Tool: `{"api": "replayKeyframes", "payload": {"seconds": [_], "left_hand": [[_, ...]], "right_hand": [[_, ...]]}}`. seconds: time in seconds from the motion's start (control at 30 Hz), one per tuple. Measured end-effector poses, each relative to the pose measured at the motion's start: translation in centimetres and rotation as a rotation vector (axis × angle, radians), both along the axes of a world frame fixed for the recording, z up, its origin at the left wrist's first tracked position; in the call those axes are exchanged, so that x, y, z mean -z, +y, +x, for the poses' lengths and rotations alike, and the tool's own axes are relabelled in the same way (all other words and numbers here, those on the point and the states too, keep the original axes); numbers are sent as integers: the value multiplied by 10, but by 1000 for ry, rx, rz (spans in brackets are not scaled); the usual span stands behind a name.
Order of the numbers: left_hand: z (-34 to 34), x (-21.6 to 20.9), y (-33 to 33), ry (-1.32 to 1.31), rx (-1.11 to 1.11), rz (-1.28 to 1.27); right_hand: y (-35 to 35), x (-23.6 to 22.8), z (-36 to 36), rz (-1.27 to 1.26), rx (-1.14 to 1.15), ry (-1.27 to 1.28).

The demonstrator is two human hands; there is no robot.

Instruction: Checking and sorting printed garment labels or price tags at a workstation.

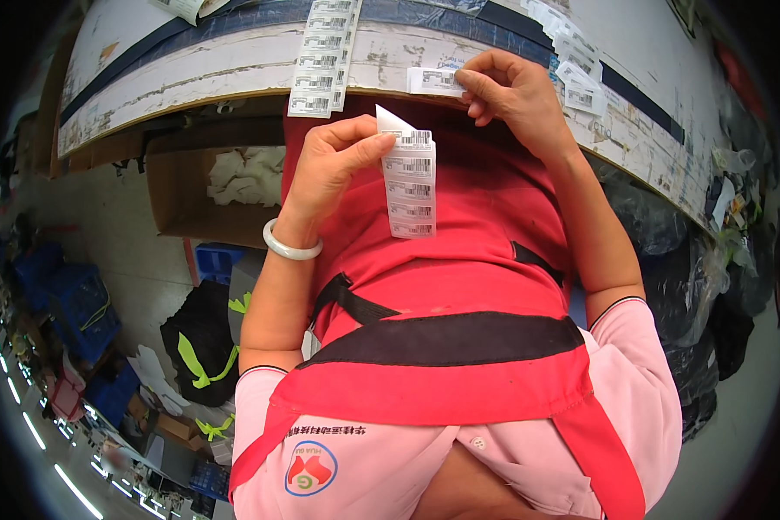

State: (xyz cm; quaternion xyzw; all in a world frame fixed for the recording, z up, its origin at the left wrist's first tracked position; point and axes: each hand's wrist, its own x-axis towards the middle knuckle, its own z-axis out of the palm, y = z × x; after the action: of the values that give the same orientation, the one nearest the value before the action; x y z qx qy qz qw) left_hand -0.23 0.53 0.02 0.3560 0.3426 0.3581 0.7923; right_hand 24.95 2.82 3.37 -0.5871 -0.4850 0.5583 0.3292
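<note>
My left hand (336,165) pinches the top of a white strip of barcode labels (411,186) that hangs down in front of my red apron. A pale bangle sits on that wrist. My right hand (507,91) is at the table's front edge, its fingertips on a single white label (433,81) lying there. The two hands are a short way apart.
A worn white table (234,65) with a dark band runs across the top. Another label strip (321,61) hangs over its edge, and loose labels (576,74) lie at the right. An open cardboard box (208,191) and blue crates (69,303) stand on the floor at the left. Dark bags (711,321) pile at the right.
</note>
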Motion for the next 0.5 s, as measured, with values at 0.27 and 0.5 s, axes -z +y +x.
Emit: {"api": "replayKeyframes", "payload": {"seconds": [0.27, 0.5], "left_hand": [[-4, 4, 8, 3, 53, -5], [-1, 8, 6, 32, 57, 7]], "right_hand": [[2, 9, 0, 39, -8, -59], [4, 8, 0, 29, -28, -87]]}}
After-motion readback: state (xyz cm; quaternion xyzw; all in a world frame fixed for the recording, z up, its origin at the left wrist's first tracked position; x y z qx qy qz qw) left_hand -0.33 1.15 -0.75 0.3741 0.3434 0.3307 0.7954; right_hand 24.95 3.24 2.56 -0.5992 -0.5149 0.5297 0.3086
